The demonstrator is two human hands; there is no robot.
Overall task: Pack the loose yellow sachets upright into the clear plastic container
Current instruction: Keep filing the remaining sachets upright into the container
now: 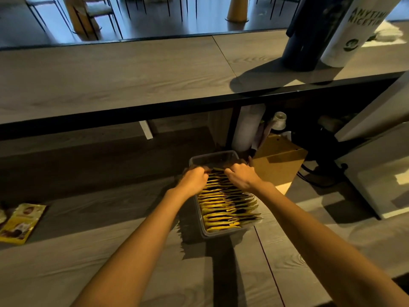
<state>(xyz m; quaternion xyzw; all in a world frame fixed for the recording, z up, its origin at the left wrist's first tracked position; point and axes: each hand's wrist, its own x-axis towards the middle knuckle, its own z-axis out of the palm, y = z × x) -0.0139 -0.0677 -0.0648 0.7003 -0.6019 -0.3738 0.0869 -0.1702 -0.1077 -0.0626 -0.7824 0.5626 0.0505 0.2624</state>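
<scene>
The left hand (194, 179) and right hand (241, 175) curl their fingers over the farthest upright yellow sachets (223, 209) in the clear plastic container (221, 234).

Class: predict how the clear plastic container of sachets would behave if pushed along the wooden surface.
Probably slides rather than tips: the clear plastic container is low and wide. Likely fairly heavy, as upright yellow sachets nearly fill it.
</scene>
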